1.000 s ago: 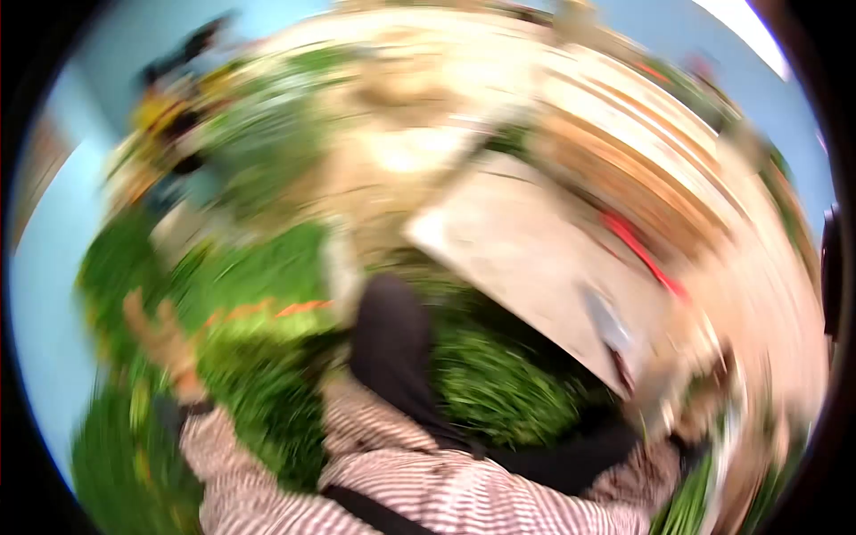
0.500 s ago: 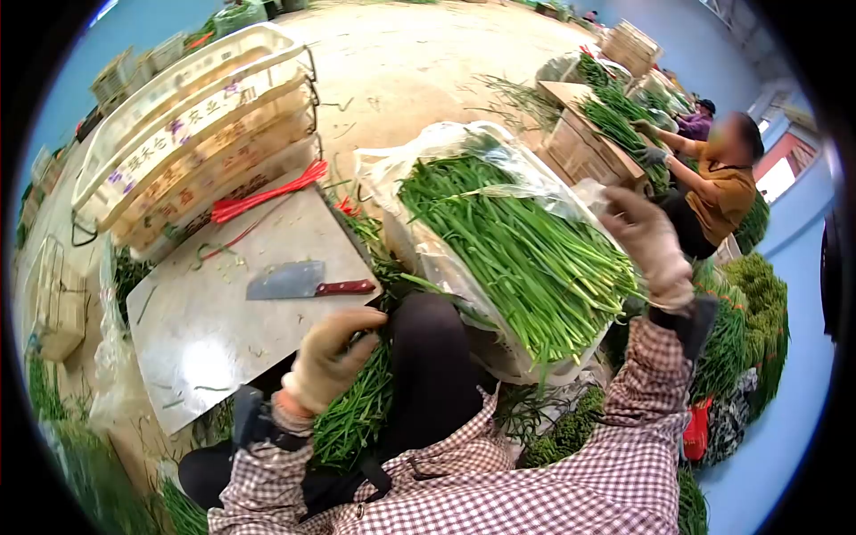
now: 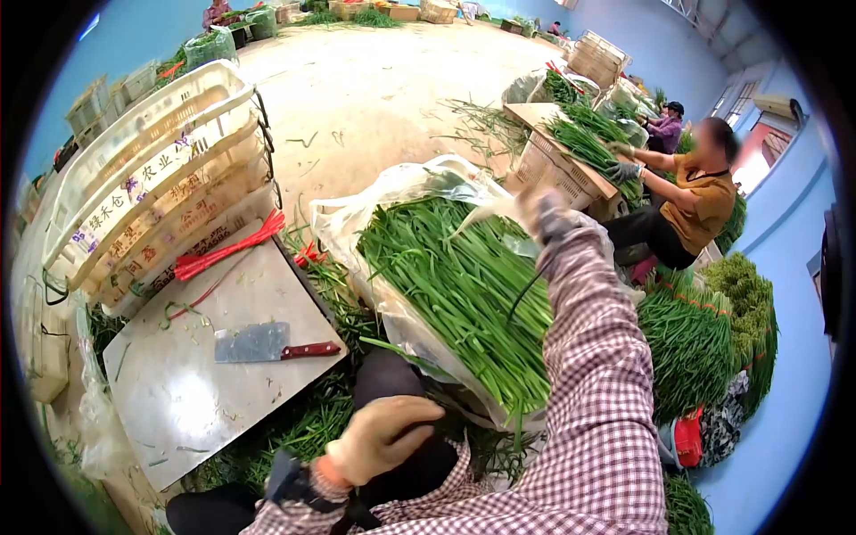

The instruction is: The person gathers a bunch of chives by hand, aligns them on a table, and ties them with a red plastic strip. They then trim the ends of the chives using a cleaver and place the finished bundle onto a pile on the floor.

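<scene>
Here the right hand (image 3: 539,212) reaches over the chives (image 3: 459,285).

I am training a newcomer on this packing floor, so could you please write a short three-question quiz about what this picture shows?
1. True or false: the cleaver lies flat on the board, with neither hand touching it.
2. What does the right hand reach over? A) the stacked crates B) the bag of green stalks C) the red ties
3. Fill in: the left hand, gloved, is curled near the person's ____.

Key:
1. True.
2. B, the bag of green stalks; the stacked crates and red ties lie off to the left.
3. Knee; what its grip holds cannot be told.
</scene>
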The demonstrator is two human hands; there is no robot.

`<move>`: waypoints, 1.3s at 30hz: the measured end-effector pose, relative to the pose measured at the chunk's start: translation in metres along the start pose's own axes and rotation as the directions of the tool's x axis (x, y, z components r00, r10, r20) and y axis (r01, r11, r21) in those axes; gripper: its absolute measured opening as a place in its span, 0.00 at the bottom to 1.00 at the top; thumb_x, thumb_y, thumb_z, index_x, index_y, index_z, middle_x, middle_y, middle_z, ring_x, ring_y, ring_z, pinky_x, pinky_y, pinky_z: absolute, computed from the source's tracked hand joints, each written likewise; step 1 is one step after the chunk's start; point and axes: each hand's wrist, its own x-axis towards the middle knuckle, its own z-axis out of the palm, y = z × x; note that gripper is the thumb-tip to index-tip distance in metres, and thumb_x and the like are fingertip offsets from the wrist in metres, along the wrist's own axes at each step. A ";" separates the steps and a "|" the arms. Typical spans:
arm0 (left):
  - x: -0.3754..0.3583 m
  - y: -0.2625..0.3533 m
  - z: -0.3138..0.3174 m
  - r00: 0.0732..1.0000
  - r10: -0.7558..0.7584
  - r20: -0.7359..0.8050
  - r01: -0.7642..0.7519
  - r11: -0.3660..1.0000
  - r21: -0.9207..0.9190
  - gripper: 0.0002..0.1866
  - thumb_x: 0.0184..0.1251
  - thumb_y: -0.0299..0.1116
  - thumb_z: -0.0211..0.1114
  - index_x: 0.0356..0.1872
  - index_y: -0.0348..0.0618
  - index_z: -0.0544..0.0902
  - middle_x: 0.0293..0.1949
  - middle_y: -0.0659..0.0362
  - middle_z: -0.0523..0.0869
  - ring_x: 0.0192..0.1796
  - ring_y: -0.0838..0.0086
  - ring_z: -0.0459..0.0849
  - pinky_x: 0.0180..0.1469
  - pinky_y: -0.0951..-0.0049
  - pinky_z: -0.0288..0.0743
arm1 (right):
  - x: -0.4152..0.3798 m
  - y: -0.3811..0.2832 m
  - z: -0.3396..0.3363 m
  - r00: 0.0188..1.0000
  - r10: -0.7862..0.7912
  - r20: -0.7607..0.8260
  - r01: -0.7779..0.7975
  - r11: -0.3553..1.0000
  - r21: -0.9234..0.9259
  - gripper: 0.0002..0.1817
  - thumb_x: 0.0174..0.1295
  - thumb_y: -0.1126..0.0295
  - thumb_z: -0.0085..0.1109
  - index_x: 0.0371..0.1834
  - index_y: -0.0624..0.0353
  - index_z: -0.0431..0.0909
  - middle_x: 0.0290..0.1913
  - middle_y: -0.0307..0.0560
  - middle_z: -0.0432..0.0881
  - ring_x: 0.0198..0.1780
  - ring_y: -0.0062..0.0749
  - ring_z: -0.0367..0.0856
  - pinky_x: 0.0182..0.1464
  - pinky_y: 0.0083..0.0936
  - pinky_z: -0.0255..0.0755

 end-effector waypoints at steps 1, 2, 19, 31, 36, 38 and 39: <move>-0.007 0.000 -0.010 0.993 -0.098 -0.062 0.097 0.995 -0.026 0.12 0.61 0.23 0.68 0.46 0.37 0.85 0.46 0.51 0.88 0.50 0.60 0.86 0.54 0.65 0.79 | 0.016 0.056 0.015 1.000 0.024 0.016 -0.023 1.000 -0.014 0.07 0.63 0.63 0.58 0.40 0.47 0.84 0.35 0.45 0.85 0.39 0.38 0.84 0.42 0.37 0.78; -0.012 0.001 -0.020 0.973 -0.198 -0.120 0.193 0.980 -0.056 0.11 0.61 0.21 0.67 0.46 0.36 0.85 0.46 0.52 0.88 0.50 0.64 0.86 0.54 0.68 0.78 | 0.024 0.112 0.032 0.998 0.065 0.020 -0.065 0.998 -0.001 0.08 0.65 0.63 0.55 0.37 0.45 0.85 0.32 0.43 0.85 0.37 0.37 0.84 0.40 0.37 0.78; 0.040 -0.024 0.123 0.632 -0.635 0.444 0.652 0.127 -0.748 0.36 0.72 0.39 0.64 0.72 0.30 0.59 0.68 0.44 0.70 0.66 0.60 0.75 0.64 0.61 0.75 | -0.280 -0.064 -0.141 0.964 0.042 0.262 -0.120 0.949 0.291 0.56 0.46 0.46 0.77 0.75 0.60 0.58 0.70 0.63 0.68 0.71 0.53 0.67 0.73 0.34 0.60; 0.076 -0.032 0.133 0.734 -0.552 0.395 0.587 0.225 -0.777 0.31 0.70 0.37 0.67 0.68 0.33 0.67 0.60 0.49 0.79 0.55 0.69 0.82 0.55 0.69 0.82 | -0.225 -0.027 -0.107 0.839 0.119 0.531 -0.334 0.883 0.329 0.35 0.53 0.49 0.69 0.58 0.63 0.78 0.52 0.62 0.84 0.56 0.48 0.82 0.58 0.37 0.74; 0.076 -0.040 0.127 0.748 -0.501 0.435 0.590 0.203 -0.781 0.32 0.70 0.38 0.66 0.69 0.33 0.66 0.61 0.49 0.79 0.56 0.68 0.82 0.55 0.68 0.81 | -0.247 -0.015 -0.183 0.880 0.105 0.464 -0.315 0.859 0.403 0.25 0.60 0.59 0.68 0.59 0.57 0.79 0.42 0.53 0.87 0.44 0.39 0.85 0.50 0.33 0.75; 0.082 -0.041 0.132 0.762 -0.474 0.442 0.559 0.136 -0.818 0.35 0.70 0.41 0.67 0.71 0.34 0.64 0.65 0.48 0.74 0.62 0.64 0.77 0.62 0.63 0.77 | -0.262 -0.018 -0.169 0.855 0.028 0.517 -0.285 0.860 0.424 0.33 0.55 0.54 0.72 0.61 0.62 0.77 0.46 0.55 0.87 0.46 0.42 0.85 0.52 0.33 0.76; 0.089 -0.042 0.137 0.773 -0.454 0.444 0.541 0.104 -0.835 0.37 0.70 0.43 0.67 0.71 0.34 0.63 0.68 0.47 0.72 0.65 0.62 0.75 0.65 0.61 0.74 | -0.270 -0.027 -0.163 0.836 0.060 0.545 -0.279 0.902 0.330 0.44 0.48 0.48 0.76 0.65 0.64 0.72 0.53 0.60 0.84 0.53 0.45 0.84 0.57 0.34 0.75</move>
